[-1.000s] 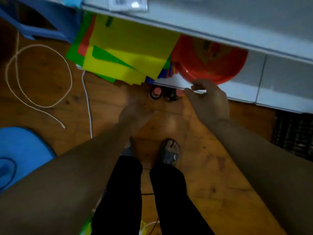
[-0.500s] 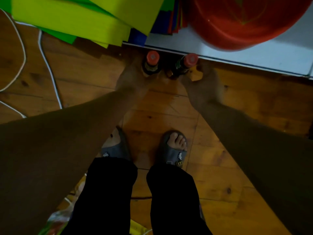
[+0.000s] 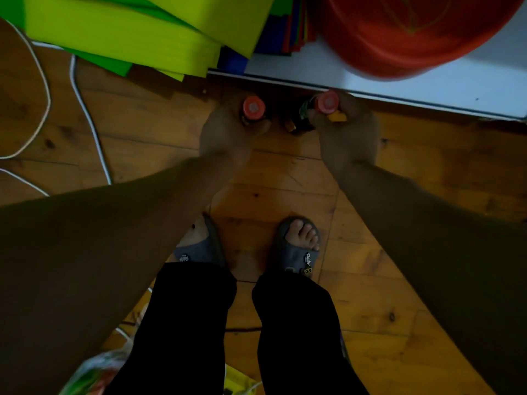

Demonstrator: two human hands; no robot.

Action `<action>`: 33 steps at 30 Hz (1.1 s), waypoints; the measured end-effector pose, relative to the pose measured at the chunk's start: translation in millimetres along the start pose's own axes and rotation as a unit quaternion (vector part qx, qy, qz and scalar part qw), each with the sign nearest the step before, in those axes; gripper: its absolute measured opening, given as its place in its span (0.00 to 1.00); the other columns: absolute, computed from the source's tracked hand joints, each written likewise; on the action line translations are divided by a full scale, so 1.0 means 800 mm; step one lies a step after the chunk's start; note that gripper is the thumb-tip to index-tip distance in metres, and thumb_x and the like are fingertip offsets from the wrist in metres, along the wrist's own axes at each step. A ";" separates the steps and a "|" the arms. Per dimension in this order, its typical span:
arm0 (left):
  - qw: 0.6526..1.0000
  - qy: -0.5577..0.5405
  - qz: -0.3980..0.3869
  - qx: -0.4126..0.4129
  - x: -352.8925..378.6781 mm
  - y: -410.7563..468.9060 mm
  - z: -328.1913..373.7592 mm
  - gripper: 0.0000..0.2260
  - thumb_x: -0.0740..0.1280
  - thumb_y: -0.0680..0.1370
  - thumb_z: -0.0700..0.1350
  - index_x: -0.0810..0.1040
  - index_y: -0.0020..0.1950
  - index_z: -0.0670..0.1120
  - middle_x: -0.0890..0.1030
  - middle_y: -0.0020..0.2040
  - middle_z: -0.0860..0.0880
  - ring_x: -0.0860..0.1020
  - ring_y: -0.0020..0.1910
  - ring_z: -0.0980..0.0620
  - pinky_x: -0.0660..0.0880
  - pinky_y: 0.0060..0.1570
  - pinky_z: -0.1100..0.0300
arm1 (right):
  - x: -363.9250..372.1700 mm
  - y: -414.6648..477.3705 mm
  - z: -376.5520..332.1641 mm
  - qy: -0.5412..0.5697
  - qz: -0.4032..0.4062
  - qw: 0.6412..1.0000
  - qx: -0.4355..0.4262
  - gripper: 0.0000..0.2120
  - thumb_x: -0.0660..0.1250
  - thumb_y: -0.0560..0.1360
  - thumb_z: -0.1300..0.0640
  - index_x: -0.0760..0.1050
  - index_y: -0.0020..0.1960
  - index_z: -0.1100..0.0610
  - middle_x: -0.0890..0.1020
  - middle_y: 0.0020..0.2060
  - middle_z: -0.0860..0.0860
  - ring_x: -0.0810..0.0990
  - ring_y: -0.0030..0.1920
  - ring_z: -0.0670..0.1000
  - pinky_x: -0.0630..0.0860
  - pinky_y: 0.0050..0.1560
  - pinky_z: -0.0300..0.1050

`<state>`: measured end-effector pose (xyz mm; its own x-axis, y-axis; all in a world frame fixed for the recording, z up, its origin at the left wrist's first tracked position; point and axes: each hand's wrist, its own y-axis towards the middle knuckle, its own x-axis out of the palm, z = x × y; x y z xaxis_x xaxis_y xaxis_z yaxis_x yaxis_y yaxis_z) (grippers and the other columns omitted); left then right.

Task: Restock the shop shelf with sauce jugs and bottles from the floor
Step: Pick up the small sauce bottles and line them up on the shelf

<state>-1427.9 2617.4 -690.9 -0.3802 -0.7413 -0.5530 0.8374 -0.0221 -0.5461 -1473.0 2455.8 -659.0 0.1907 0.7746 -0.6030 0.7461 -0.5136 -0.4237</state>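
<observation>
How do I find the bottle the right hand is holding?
Find the red basin on the white shelf. Below its rim are two red-capped bottles. Yours is the right bottle, nearest the basin, with a yellow label peeking past the right hand; the left bottle is in the left hand.

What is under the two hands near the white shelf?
Two red-capped bottles: the left hand grips the left bottle, the right hand the right bottle. The hands cover most of their dark bodies.

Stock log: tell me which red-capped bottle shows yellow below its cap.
The bottle in the right hand; the other bottle, in the left hand, shows none.
</observation>
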 end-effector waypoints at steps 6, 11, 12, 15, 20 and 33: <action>1.000 0.002 -0.022 -0.004 -0.059 -0.070 0.035 0.22 0.73 0.69 0.56 0.77 0.61 0.51 0.82 0.56 0.48 0.78 0.57 0.46 0.75 0.56 0.49 | -0.052 -0.058 -0.052 -0.006 -0.016 1.000 -0.002 0.09 0.71 0.71 0.47 0.80 0.51 0.43 0.82 0.46 0.46 0.79 0.48 0.49 0.78 0.49 0.49; 1.000 0.001 -0.031 0.000 -0.133 -0.140 0.090 0.22 0.73 0.72 0.55 0.76 0.64 0.52 0.80 0.60 0.50 0.76 0.58 0.49 0.74 0.56 0.55 | -0.116 -0.118 -0.133 -0.014 -0.043 0.999 -0.021 0.08 0.71 0.72 0.48 0.79 0.51 0.41 0.81 0.46 0.47 0.77 0.46 0.47 0.71 0.40 0.39; 1.000 0.001 -0.027 -0.002 -0.149 -0.155 0.105 0.22 0.73 0.72 0.54 0.76 0.64 0.52 0.80 0.60 0.50 0.76 0.59 0.49 0.73 0.56 0.55 | -0.130 -0.131 -0.152 -0.020 -0.043 0.999 -0.027 0.08 0.72 0.72 0.48 0.80 0.52 0.43 0.80 0.45 0.46 0.76 0.44 0.46 0.69 0.37 0.36; 0.999 -0.006 -0.028 0.016 -0.204 -0.199 0.156 0.20 0.74 0.72 0.54 0.78 0.62 0.52 0.81 0.59 0.49 0.77 0.59 0.47 0.74 0.56 0.52 | -0.173 -0.171 -0.210 -0.025 -0.032 0.998 -0.048 0.09 0.72 0.72 0.47 0.81 0.52 0.45 0.82 0.44 0.47 0.78 0.44 0.47 0.71 0.37 0.36; 0.996 -0.045 -0.009 0.073 -0.304 -0.279 0.248 0.18 0.74 0.67 0.56 0.79 0.56 0.58 0.84 0.53 0.51 0.80 0.53 0.50 0.76 0.53 0.54 | -0.248 -0.237 -0.324 -0.026 -0.013 0.994 -0.108 0.06 0.71 0.72 0.46 0.80 0.48 0.43 0.82 0.45 0.44 0.79 0.46 0.47 0.74 0.46 0.44; 0.973 -0.063 0.105 0.196 -0.517 -0.420 0.471 0.17 0.76 0.66 0.55 0.84 0.52 0.53 0.85 0.50 0.51 0.81 0.52 0.51 0.77 0.54 0.53 | -0.435 -0.329 -0.577 -0.049 0.084 0.941 -0.324 0.14 0.72 0.68 0.42 0.83 0.48 0.49 0.84 0.41 0.51 0.82 0.44 0.55 0.78 0.45 0.50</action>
<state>-1403.8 2678.7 -41.2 -0.1531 -0.8334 -0.5311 0.9864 -0.0963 -0.1333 -1441.3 2491.4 -25.9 0.3050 0.6475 -0.6984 0.9489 -0.2687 0.1652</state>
